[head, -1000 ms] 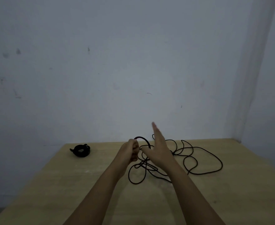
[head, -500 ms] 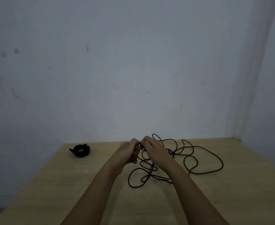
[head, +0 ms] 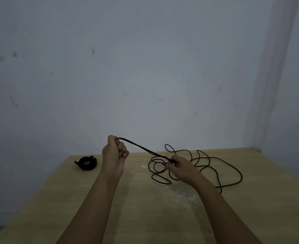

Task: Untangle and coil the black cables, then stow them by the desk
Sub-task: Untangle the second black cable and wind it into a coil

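Observation:
A long black cable [head: 208, 162] lies in loose tangled loops on the wooden desk [head: 145, 208], right of centre. My left hand [head: 114, 153] is raised above the desk and grips one end of a doubled stretch of this cable in a fist. That stretch runs taut down to the right, where my right hand [head: 179, 169] pinches it just above the loops. A second black cable [head: 87, 162], wound into a small tight coil, rests on the desk at the back left.
A pale wall stands right behind the desk's far edge, with a corner at the right. The desk's left edge runs diagonally toward the lower left.
My hands were together over the tangle. My left hand has since risen up and to the left, drawing a doubled length of cable taut from my right hand.

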